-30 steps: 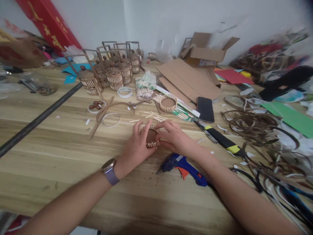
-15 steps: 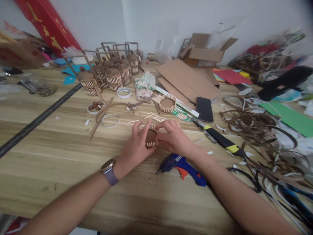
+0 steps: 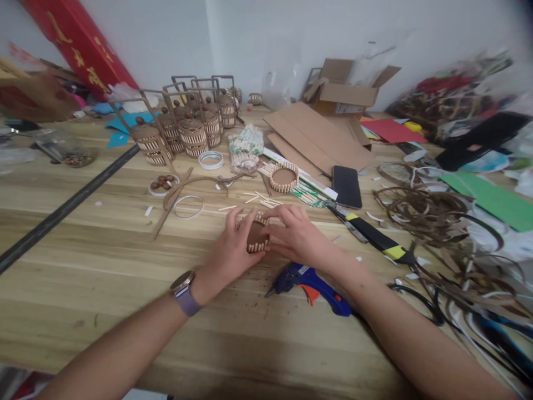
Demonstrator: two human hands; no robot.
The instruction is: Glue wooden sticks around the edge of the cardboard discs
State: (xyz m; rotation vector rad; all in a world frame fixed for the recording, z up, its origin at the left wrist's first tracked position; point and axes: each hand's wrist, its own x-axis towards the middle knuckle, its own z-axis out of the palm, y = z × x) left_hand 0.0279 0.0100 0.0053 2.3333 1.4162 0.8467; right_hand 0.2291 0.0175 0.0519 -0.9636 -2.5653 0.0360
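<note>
Between my hands is a small round tray [image 3: 257,238] with a brown base and a rim of short pale sticks. My left hand [image 3: 235,239] grips its left side, thumb at the near edge and fingers over the far edge. At its right edge, my right hand [image 3: 295,233] pinches the rim, and the fingers hide part of it. A blue hot glue gun [image 3: 312,284] with an orange trigger lies just below my right hand. Several loose pale sticks [image 3: 264,200] are scattered beyond the tray. Behind them sits a similar stick-rimmed round tray [image 3: 284,178].
Finished lidded baskets [image 3: 194,136] with tall handles stand at the back left. A utility knife [image 3: 375,236], a phone [image 3: 347,186] and a tangle of brown strips [image 3: 428,208] lie to the right. Cardboard [image 3: 314,136] lies behind, and a dark bar [image 3: 75,200] crosses the left.
The hands stay around the tray with only a slight shift of the right fingers at its edge. The tray seems tilted a little differently. Everything else lies as before.
</note>
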